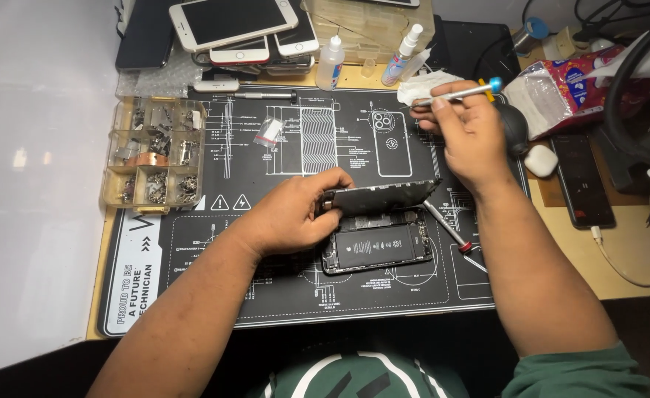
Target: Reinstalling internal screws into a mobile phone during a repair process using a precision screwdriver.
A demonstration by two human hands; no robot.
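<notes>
An opened phone (pixel 376 248) lies on the black repair mat (pixel 280 287), its battery and inner parts showing. Its screen panel (pixel 384 196) is tilted up above the body, and my left hand (pixel 295 214) grips the panel's left end. My right hand (pixel 466 133) is raised behind the phone and holds a thin silver screwdriver with a blue cap (pixel 457 93), tip pointing left. A second screwdriver with a red collar (pixel 450 230) rests on the mat just right of the phone.
A clear parts box (pixel 155 155) of small metal pieces sits at the mat's left. Several phones (pixel 244 29) are stacked at the back, beside two small bottles (pixel 331 63). A dark phone (pixel 580 180) on a cable, a white case (pixel 541 160) and a plastic bag (pixel 568 92) lie right.
</notes>
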